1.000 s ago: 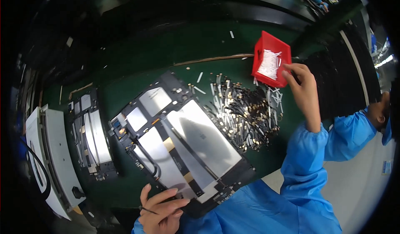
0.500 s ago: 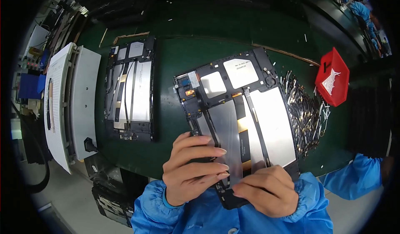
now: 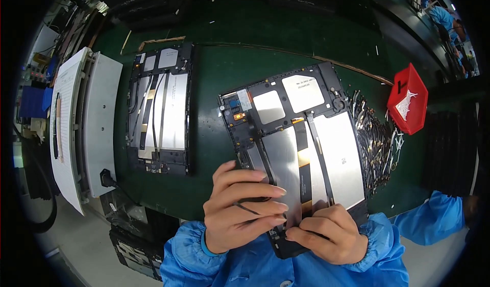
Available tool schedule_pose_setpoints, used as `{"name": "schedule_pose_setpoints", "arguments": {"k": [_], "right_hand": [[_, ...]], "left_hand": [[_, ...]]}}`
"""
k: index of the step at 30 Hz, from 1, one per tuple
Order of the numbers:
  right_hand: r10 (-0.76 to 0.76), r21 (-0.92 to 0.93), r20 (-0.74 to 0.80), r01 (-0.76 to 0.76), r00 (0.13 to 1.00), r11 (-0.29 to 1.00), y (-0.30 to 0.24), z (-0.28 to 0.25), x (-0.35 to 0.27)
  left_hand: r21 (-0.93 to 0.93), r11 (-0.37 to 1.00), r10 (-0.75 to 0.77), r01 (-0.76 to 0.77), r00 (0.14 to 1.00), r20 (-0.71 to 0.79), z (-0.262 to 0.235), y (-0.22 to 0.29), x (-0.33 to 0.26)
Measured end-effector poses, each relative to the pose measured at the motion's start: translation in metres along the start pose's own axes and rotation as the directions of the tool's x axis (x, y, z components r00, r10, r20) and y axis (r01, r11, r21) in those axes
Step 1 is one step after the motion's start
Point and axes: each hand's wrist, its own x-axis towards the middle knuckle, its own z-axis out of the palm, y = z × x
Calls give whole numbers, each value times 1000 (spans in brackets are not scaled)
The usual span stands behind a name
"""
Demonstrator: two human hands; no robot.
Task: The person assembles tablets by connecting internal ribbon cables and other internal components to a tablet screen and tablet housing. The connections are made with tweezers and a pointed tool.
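An opened tablet, with silver battery cells and black ribbon cables, is tilted toward me over the bench's near edge. My left hand lies along its lower left side, fingers bent over the frame. A thin black cable passes between those fingers. At the lower end, my right hand is closed on the tablet, thumb and forefinger pinched near the bottom edge; anything small in that pinch is hidden. A second opened tablet lies flat on the green bench to the left.
Beside the held tablet, a pile of short black cables spreads on the right. Behind it stands a red tray with white strips. At left are a white box and a written sheet with pens. A blue sleeve shows at right.
The held tablet has shifted slightly right in the picture. A loop of thin black cable now shows across my left fingers. My right hand keeps its grip low on the tablet.
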Motion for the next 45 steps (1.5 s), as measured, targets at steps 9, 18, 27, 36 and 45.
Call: {"name": "schedule_pose_setpoints", "arguments": {"k": [9, 18, 27, 36, 45], "right_hand": [[-5, -73, 7, 5, 1000, 997, -6, -1, 3], [20, -63, 38, -18, 999, 998, -5, -2, 5], [2, -84, 95, 6, 995, 996, -5, -5, 7], [-37, 172, -23, 41, 999, 984, -5, -23, 20], [109, -177, 369, -45, 923, 983, -24, -34, 22]], "left_hand": [[238, 971, -39, 19, 996, 79, 3, 6, 28], [268, 960, -114, 82, 988, 105, 2, 8, 30], [221, 961, -188, 169, 980, 70, 4, 17, 35], [573, 775, 208, -267, 964, 167, -6, -8, -20], [472, 875, 63, -110, 991, 115, -2, -15, 22]]}}
